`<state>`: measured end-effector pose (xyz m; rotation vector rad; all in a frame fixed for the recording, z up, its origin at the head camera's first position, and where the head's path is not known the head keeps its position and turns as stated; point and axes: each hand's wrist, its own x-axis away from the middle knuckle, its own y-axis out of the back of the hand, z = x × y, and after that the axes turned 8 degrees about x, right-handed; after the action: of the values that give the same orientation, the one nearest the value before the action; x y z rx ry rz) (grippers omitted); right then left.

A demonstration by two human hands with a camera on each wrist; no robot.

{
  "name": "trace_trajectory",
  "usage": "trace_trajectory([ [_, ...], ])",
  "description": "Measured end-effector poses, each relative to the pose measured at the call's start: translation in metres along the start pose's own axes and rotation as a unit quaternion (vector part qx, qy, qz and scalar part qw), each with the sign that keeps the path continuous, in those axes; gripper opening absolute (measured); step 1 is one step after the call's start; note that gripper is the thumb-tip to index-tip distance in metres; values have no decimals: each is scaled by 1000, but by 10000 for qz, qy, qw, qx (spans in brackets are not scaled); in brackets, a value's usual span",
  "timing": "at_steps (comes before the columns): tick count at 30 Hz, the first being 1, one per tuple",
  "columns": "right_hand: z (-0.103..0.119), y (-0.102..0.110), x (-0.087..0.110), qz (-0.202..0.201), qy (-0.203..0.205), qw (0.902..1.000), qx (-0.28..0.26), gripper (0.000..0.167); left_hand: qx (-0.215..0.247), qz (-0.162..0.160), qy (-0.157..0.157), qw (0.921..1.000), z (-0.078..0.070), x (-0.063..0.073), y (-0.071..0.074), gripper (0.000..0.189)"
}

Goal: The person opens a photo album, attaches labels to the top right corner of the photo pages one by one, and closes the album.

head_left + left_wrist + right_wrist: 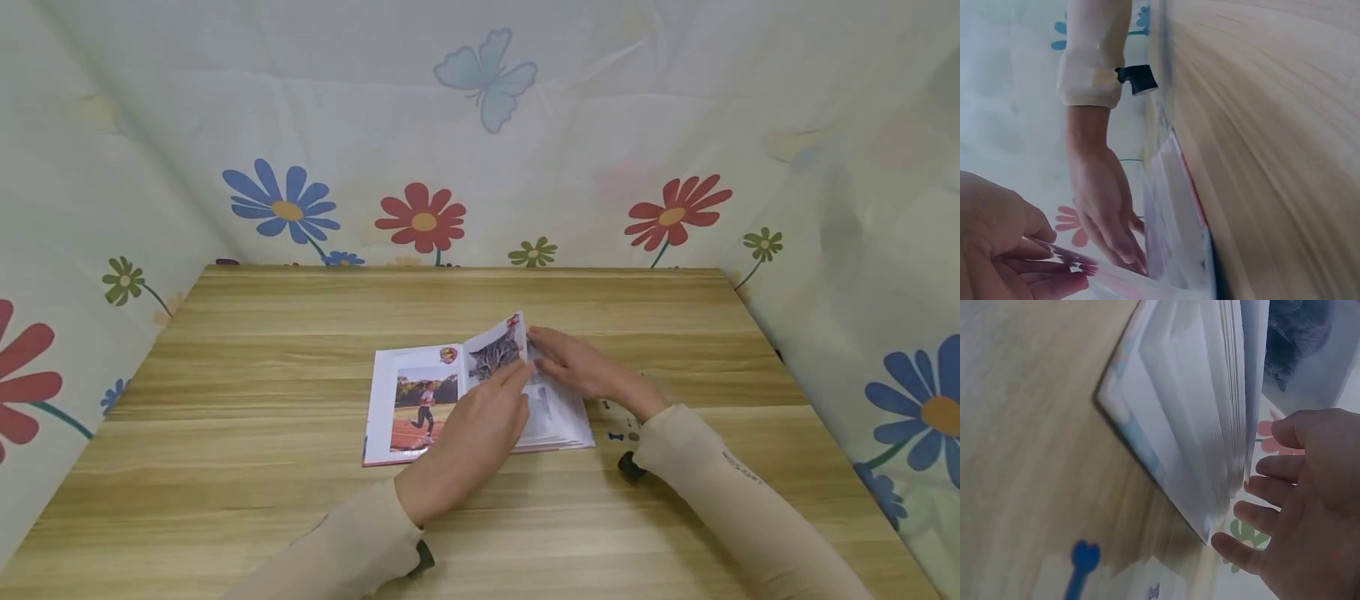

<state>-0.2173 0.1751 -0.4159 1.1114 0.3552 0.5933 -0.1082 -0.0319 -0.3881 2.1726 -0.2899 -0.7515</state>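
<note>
Spanning the near side of the wood-grained table (285, 312), two cream sleeves (720, 487) end at bare hands, each cuff with a small black piece (632, 467) below it. The left hand (476, 437) lies over the near part of a photo book (380, 408), thumb and fingers closed to a pinch on the edge of a raised page (497, 354). That book rests in the middle of the table, spread out flat, except for the page standing at a slant, which carries a tabby cat picture. On its left side I see a photo of a runner (426, 408) on a red track, a round badge (447, 356) above it. The right hand (588, 367) is just beyond, fingers apart and loosely extended, gripping nothing, close to the page's outer edge; whether they touch it, I can't tell. By that wrist lies a thin sheet (617, 423) with small shapes, partly hidden. Past the table's far edge hangs a pale cloth (360, 117) with red and blue flowers and a light-blue butterfly (489, 79).
</note>
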Motion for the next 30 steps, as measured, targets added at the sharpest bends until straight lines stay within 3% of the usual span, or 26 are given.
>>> trace_trajectory([
  [13, 0, -3, -5, 178, 3, 9986, 493, 59, -16, -286, 366, 9989, 1, 4, 30, 37],
  [21, 0, -6, -1, 205, -104, 9979, 598, 61, -156, -277, 698, 9971, 8, 10, 47, 47],
  [30, 3, -6, -3, 316, -255, 9972, 625, 63, -210, -393, 919, 9948, 24, 19, 69, 42],
])
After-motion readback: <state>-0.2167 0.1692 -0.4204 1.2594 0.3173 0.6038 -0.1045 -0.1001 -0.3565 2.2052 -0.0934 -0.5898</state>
